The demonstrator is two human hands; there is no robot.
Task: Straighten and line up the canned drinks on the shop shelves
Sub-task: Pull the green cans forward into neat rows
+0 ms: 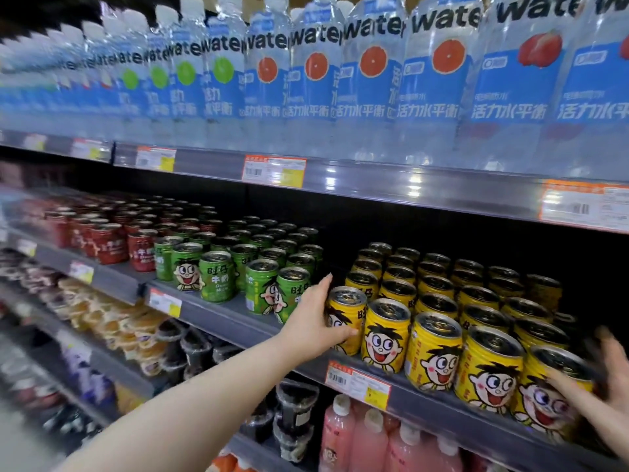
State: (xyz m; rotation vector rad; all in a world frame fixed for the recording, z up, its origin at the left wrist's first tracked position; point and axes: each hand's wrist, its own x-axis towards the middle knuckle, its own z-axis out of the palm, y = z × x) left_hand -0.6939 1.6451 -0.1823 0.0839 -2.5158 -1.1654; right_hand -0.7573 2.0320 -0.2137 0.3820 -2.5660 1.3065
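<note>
Gripping leftmost front yellow can (pixel 347 315) with left hand (pixel 315 323), fingers and thumb curled round it, upright at shelf (pixel 221 311) edge, 3 o'clock of palm. Blurred right hand (pixel 609 376) on last can (pixel 544 403) at row's 3 o'clock end; finger state: cannot tell.

**Shelf stock and hands, counted**
Yellow cans (pixel 432 352) at 4 o'clock: five in the front row, over twenty in all. Green cans (pixel 218 281) at 8 o'clock: over a dozen. Red cans (pixel 109 245) at 9 o'clock: too blurred to count. Water bottles (pixel 372 80) at 12 o'clock: four lime, four grapefruit and two peach labels. Pink bottles (pixel 337 434) at 5 o'clock: four. Hands: two, the left hand (pixel 323 321) and the right hand (pixel 599 379).
</note>
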